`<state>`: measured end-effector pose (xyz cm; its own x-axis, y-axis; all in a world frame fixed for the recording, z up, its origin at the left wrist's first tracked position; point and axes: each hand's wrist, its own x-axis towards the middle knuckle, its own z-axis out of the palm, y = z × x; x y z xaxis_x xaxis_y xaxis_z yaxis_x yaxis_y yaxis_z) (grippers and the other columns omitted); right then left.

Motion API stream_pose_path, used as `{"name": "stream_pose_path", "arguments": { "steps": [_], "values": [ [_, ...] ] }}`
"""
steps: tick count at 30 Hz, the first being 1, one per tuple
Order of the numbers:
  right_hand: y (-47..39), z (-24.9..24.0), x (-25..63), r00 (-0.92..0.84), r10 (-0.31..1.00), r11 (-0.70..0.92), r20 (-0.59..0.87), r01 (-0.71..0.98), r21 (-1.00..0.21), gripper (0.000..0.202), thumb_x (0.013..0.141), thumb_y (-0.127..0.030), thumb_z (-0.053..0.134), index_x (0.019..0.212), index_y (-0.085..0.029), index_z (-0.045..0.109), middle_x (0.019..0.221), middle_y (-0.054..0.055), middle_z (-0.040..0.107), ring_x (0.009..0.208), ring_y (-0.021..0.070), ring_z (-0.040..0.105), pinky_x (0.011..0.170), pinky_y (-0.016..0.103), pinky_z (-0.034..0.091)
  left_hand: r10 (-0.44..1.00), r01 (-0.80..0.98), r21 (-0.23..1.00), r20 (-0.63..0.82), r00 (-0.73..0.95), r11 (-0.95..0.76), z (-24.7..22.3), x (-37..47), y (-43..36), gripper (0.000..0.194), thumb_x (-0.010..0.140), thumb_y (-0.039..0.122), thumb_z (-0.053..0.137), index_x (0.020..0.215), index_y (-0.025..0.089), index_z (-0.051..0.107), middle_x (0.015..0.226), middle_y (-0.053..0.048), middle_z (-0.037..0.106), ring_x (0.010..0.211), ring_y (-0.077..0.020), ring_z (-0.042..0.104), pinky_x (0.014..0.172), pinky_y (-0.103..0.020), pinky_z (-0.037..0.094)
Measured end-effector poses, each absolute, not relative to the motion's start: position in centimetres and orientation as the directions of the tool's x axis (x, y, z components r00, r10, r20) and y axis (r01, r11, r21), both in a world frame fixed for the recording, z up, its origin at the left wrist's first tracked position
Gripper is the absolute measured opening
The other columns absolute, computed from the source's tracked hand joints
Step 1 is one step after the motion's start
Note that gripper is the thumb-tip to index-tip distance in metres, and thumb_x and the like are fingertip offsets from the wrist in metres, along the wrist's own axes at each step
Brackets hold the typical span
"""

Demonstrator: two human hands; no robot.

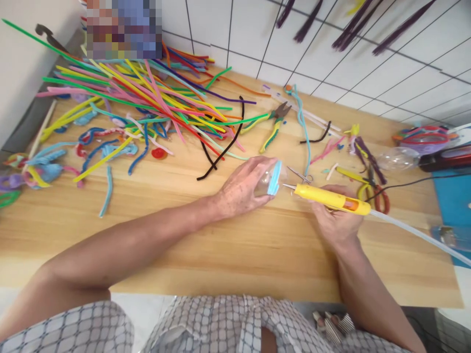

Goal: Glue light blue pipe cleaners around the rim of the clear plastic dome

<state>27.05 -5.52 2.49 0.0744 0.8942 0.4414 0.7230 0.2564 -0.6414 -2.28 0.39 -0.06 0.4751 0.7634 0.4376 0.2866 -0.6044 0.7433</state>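
Note:
My left hand is closed around a clear plastic cup-like piece, tipped on its side, with light-blue pipe cleaner along its rim. In my right hand is a yellow hot glue gun, its metal nozzle pointing left, close to the blue rim. A long translucent glue stick runs out of the gun's back end. Just beyond the nozzle lie small metal scissors. Whether the nozzle touches the rim I cannot tell.
Many coloured pipe cleaners heap at the back left. Green-and-yellow pliers lie in the middle. Scissors with yellow and orange handles are at the right, by a black cord. A tiled wall bounds the wooden table.

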Motion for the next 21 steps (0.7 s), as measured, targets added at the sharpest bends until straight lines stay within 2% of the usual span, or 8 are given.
{"name": "stream_pose_path", "arguments": {
  "steps": [9, 15, 21],
  "values": [
    [-5.67, 2.53, 26.67, 0.047, 0.908, 0.27, 0.416, 0.694, -0.668, 0.025, 0.087, -0.038, 0.09, 0.104, -0.026, 0.078, 0.091, 0.003, 0.082, 0.072, 0.0221, 0.077, 0.061, 0.032, 0.062, 0.765, 0.278, 0.751, 0.433, 0.476, -0.598, -0.08, -2.26, 0.3, 0.082, 0.095, 0.032, 0.081, 0.167, 0.025, 0.042, 0.158, -0.02, 0.06, 0.15, -0.0362, 0.059, 0.128, -0.058, 0.055],
    [-5.67, 2.63, 26.65, 0.05, 0.917, 0.247, 0.395, 0.708, -0.661, 0.024, 0.087, -0.038, 0.09, 0.104, -0.025, 0.078, 0.093, 0.004, 0.082, 0.075, 0.0239, 0.079, 0.062, 0.033, 0.063, 0.773, 0.281, 0.761, 0.419, 0.476, -0.586, -0.14, -2.19, 0.36, 0.083, 0.094, 0.033, 0.084, 0.167, 0.027, 0.043, 0.158, -0.018, 0.06, 0.149, -0.0359, 0.06, 0.128, -0.058, 0.055],
    [-5.7, 2.79, 26.25, 0.077, 0.932, 0.204, 0.354, 0.697, -0.688, 0.026, 0.086, -0.04, 0.091, 0.102, -0.025, 0.078, 0.088, 0.003, 0.082, 0.067, 0.0235, 0.075, 0.053, 0.032, 0.059, 0.779, 0.275, 0.767, 0.422, 0.464, -0.579, 0.05, -2.13, 0.34, 0.078, 0.093, 0.03, 0.084, 0.162, 0.026, 0.047, 0.155, -0.018, 0.062, 0.148, -0.0351, 0.061, 0.126, -0.056, 0.057]
  ]
}}
